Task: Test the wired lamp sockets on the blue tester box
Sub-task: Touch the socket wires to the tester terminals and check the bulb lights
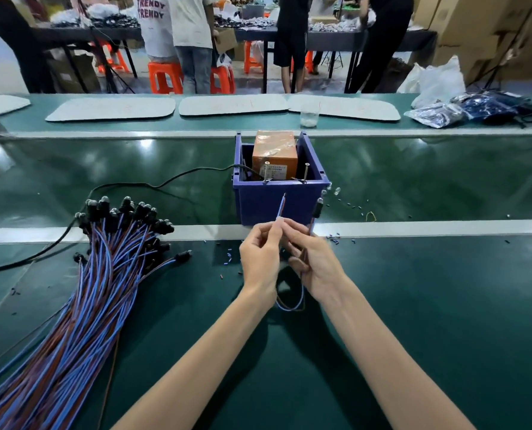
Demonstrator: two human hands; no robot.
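Observation:
The blue tester box (277, 203) stands at the middle of the green bench, with an orange block (275, 156) inside and two upright screws (266, 172) at its front rim. Just in front of the box, my left hand (260, 256) and my right hand (313, 262) pinch the blue and red wire ends (281, 206) of one socket lead, tips pointing up at the box. That lead's black socket (318, 207) sticks up beside the box's right corner, and its wire loops below my hands. A large bundle of wired sockets (115, 243) lies to the left.
A black power cable (165, 181) runs left from the box. Small loose bits (348, 206) are scattered right of the box. Across the belt lie white trays (112, 108), a clear cup (309, 116) and plastic bags (463, 110). People stand at tables behind.

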